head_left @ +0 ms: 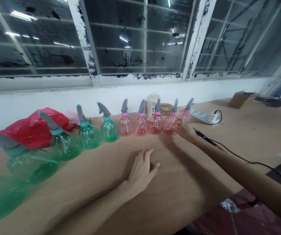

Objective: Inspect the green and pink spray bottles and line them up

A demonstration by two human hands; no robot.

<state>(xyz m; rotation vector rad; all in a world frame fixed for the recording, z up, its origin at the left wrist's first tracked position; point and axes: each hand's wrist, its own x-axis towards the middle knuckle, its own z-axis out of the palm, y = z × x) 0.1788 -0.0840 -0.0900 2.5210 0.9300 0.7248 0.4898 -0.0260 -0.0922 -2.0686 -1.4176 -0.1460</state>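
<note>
A curved row of spray bottles with grey trigger heads stands along the table. The green spray bottles (109, 130) are on the left, the pink spray bottles (125, 124) on the right, with a little coloured liquid low in those I can see into. My right hand (184, 130) reaches to the far end and is closed at the right side of a pink spray bottle (170, 122); its fingertips are partly hidden. Behind that hand stands another pink spray bottle (186, 115). My left hand (142, 170) hovers over or rests on the bare tabletop, fingers apart, holding nothing.
Behind the bottles are a red plastic bag (39, 125) and a pale canister (152, 106). A white power strip (202, 117), a black pen-like tool (207, 138) with a cable, and a cardboard box (241, 99) lie on the right. A windowed wall borders the wooden table (169, 192).
</note>
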